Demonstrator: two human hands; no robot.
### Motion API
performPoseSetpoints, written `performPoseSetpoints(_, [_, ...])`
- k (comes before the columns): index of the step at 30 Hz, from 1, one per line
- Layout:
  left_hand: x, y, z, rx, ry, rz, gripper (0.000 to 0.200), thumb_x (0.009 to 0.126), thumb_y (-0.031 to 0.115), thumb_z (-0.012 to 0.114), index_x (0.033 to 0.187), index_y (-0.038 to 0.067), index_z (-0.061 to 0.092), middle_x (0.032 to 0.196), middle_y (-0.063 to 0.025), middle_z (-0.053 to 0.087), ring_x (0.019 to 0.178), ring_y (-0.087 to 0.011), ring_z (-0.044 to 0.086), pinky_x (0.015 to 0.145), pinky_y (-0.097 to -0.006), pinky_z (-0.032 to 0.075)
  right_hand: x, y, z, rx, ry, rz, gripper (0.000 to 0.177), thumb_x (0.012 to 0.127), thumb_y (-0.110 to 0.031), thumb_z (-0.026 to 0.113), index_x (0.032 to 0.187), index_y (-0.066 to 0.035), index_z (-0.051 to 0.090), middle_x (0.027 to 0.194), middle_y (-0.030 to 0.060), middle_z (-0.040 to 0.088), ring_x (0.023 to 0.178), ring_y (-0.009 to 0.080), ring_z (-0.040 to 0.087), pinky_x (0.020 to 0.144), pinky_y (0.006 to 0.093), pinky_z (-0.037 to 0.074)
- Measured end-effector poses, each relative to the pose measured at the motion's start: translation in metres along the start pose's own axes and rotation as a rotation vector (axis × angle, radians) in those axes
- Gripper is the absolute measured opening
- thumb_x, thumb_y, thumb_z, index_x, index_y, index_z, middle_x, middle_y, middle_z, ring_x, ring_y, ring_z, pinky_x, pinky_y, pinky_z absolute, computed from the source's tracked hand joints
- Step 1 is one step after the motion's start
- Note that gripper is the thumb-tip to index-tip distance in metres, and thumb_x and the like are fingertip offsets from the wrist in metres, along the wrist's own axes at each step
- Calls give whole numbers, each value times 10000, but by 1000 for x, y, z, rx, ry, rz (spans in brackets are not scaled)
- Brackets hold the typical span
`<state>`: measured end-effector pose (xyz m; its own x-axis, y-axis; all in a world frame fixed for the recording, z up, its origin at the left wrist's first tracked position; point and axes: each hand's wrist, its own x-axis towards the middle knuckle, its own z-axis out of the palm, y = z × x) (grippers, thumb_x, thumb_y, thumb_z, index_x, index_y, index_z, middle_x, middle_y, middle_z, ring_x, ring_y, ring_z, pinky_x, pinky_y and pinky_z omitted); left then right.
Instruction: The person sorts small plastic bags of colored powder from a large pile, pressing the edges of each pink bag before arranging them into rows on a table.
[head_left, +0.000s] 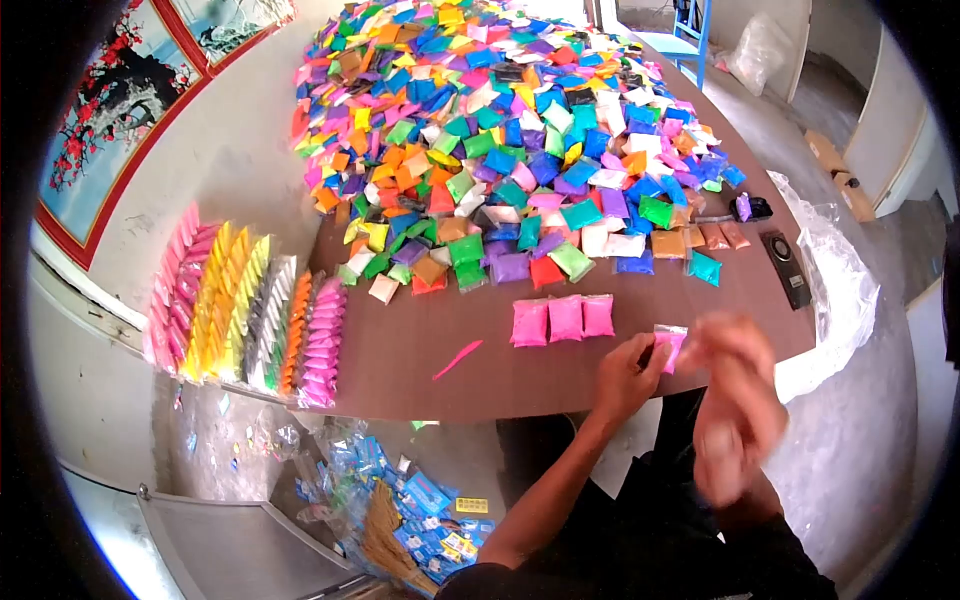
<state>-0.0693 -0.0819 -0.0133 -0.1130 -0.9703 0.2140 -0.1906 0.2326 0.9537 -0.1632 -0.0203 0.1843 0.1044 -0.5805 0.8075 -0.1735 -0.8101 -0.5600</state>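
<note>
My left hand (630,378) is closed on a small clear bag with pink contents (672,343), held near the front edge of the brown table. Just right of it, my right hand (735,400) is raised and smeared by motion, so its fingers do not show clearly. Three filled bright pink packets (565,320) lie side by side on the table, beyond my left hand and to its left. Farther left lies a thin pink plastic tool (457,360), knife-like in shape.
A large heap of many-coloured packets (500,150) covers the far table (430,330). Rows of bundled packets (230,310) stand at the left edge. A black device with a round dial (786,268) lies at right. Below are a straw broom (390,540) and blue wrappers (430,495).
</note>
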Motion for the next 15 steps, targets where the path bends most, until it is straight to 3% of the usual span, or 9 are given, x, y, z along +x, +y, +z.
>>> performPoseSetpoints(1, [1, -3, 3, -52, -4, -38, 206, 953, 234, 677, 970, 29, 662, 794, -165, 651, 666, -294, 624, 608, -395, 480, 13, -12, 3, 76, -89, -137, 433, 971, -339, 550, 1151, 50, 615, 1320, 258, 530, 949, 315, 591, 848, 431, 487])
performPoseSetpoints(2, [-1, -4, 4, -102, -8, -81, 205, 951, 233, 670, 967, 29, 658, 813, -179, 652, 694, -344, 632, 616, -415, 480, 18, -30, 7, 82, -96, -123, 433, 971, -339, 550, 1151, 50, 615, 1320, 258, 530, 949, 315, 591, 848, 431, 487])
performPoseSetpoints(5, [-1, 11, -5, 38, 10, 7, 221, 949, 241, 668, 953, 21, 649, 805, -182, 649, 704, -352, 638, 620, -425, 478, 14, -85, 26, 424, 30, 151, 313, 934, -370, 685, 1184, -184, 675, 1187, 150, 631, 1059, 259, 572, 1012, 579, 424])
performPoseSetpoints(6, [0, 12, -6, 39, 15, 8, 219, 945, 238, 674, 947, 20, 647, 796, -182, 645, 695, -350, 636, 616, -422, 477, -11, -62, 59, 741, 262, -59, 198, 976, -277, 628, 1122, -161, 693, 1157, 94, 637, 1067, 304, 572, 933, 501, 508])
performPoseSetpoints(8, [1, 11, -6, 28, 7, 3, 216, 944, 232, 679, 944, 19, 648, 789, -179, 644, 681, -341, 631, 608, -413, 475, -6, -78, 40, 745, 158, -117, 133, 984, -222, 612, 1048, -170, 716, 1143, -19, 641, 1078, 290, 560, 968, 498, 485])
performPoseSetpoints(9, [2, 10, -5, 17, -9, 1, 212, 942, 227, 683, 941, 18, 648, 781, -176, 642, 667, -331, 627, 600, -404, 472, 0, -101, 39, 740, 157, -121, 133, 984, -222, 612, 1048, -170, 716, 1143, -19, 641, 1078, 290, 560, 968, 498, 485])
performPoseSetpoints(11, [2, 8, -2, -2, 1, -5, 209, 941, 221, 686, 942, 14, 651, 779, -171, 645, 656, -308, 626, 599, -390, 474, 12, -146, 57, 683, 554, 381, 118, 975, -192, 622, 1019, -214, 730, 1153, -97, 638, 1092, 250, 549, 978, 474, 478])
performPoseSetpoints(15, [0, 20, -3, -71, 2, -87, 207, 943, 210, 686, 960, 5, 667, 783, -162, 660, 643, -249, 624, 608, -353, 486, 34, -134, 67, 837, 646, 150, 156, 963, -205, 645, 1069, -274, 736, 1223, -93, 636, 1107, 222, 540, 1007, 452, 458])
